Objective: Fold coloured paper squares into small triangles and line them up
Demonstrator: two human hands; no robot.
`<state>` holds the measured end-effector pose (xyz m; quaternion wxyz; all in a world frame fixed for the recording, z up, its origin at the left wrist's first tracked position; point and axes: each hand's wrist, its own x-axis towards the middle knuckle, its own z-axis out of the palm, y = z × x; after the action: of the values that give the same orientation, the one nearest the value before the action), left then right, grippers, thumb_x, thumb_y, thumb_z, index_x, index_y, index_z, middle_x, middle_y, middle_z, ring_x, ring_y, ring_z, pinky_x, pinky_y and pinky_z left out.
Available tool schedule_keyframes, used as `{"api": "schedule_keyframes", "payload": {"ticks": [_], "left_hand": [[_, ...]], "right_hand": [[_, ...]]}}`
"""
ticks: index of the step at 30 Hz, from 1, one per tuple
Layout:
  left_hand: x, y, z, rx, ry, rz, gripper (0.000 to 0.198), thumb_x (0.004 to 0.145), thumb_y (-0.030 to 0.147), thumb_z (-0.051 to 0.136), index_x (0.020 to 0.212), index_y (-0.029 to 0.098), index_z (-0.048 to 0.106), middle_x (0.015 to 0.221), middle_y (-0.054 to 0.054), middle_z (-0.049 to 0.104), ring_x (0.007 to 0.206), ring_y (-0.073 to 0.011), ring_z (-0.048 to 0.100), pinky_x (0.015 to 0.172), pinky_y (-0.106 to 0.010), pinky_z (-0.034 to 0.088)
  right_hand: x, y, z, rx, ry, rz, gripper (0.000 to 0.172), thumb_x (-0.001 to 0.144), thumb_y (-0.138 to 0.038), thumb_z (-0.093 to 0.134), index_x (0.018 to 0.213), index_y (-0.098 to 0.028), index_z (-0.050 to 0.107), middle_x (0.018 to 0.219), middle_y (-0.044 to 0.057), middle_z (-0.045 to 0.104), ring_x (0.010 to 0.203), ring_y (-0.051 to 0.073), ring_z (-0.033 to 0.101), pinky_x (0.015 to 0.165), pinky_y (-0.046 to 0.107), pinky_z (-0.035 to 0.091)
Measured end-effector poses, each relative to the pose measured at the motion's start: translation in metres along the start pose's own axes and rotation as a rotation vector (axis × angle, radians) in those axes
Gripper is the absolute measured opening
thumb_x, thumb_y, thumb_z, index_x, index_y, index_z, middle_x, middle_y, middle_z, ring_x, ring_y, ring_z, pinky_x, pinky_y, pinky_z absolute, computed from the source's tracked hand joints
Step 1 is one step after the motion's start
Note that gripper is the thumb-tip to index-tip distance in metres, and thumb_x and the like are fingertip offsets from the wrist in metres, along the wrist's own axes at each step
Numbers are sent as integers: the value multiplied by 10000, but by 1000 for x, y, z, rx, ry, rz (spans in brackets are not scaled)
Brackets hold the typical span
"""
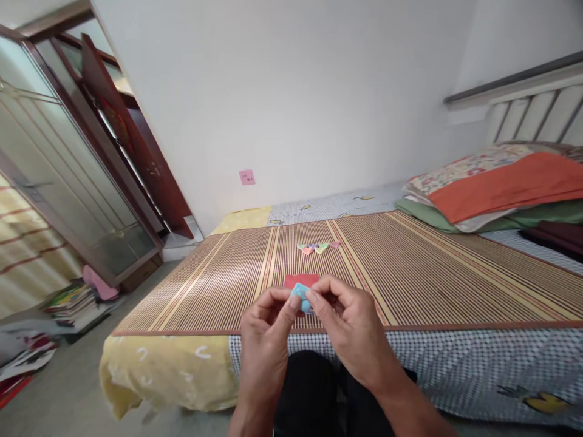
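Both hands work close together above the near edge of a bed, pinching a small piece of light blue folded paper (301, 296) between them. The left hand (266, 328) is nearly closed, its thumb and bent forefinger clamping the paper's left side; the right hand (353, 321) grips the right side the same way, its other fingers curled. Just beyond the blue paper, a red paper sheet (301, 280) lies on the striped bamboo mat (218, 279), partly hidden by the hands. Nearer the mat's far edge, small folded paper pieces (322, 248) in green, coral, purple and pink sit in a row; whether they are joined cannot be told. Below the mat, the bed's near edge shows yellow cloth (168, 367) with white curved marks on the left and checked cloth (483, 358) with a pineapple print on the right. An orange and floral pillow (492, 185) rests on a green quilt (423, 215) at the bed's far right corner. A pink plate (247, 177) on the wall carries dark marks too small to read. On the left, print on a stack of magazines (73, 306) is too blurred to make out.
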<state>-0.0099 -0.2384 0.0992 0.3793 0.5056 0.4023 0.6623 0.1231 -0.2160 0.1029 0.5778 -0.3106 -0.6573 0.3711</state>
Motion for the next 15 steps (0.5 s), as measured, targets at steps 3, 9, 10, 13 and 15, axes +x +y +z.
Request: {"api": "schedule_keyframes", "payload": {"ticks": [3,9,10,13,15], "left_hand": [[1,2,1,-16,-5,-1,124,848,298,786,805,188,748,777,-11,728,753,-129,643,737,-216,498],[3,11,-3,-25,-80,-42,154,825,293,803,764,172,732,717,-2,688,696,-118,612,698,-215,484],[3,11,-3,-11,-93,-27,153,836,280,793,753,170,726,716,0,679,701,-116,604,699,-213,476],[2,9,-1,-12,-101,-15,166,859,251,767,730,167,705,715,4,656,707,-116,581,701,-216,458],[1,4,3,-73,-75,-43,175,856,258,767,727,166,692,702,8,640,693,-117,566,699,-224,454]], "right_hand": [[0,-2,0,-60,11,-38,258,985,-313,560,767,-182,606,679,-2,599,605,138,548,558,271,421],[-3,-7,-13,-123,-93,-98,255,992,-275,555,751,-193,573,648,-39,521,561,109,449,520,251,352],[-3,-6,-14,-121,-116,-95,252,991,-276,557,754,-194,571,646,-42,513,562,107,443,520,249,349],[-3,-3,-16,-64,-142,-53,264,984,-308,576,747,-194,563,644,-46,489,569,107,422,517,246,340],[-3,0,-14,8,-127,-3,285,980,-349,586,744,-191,564,645,-46,479,566,106,404,505,246,329]]}}
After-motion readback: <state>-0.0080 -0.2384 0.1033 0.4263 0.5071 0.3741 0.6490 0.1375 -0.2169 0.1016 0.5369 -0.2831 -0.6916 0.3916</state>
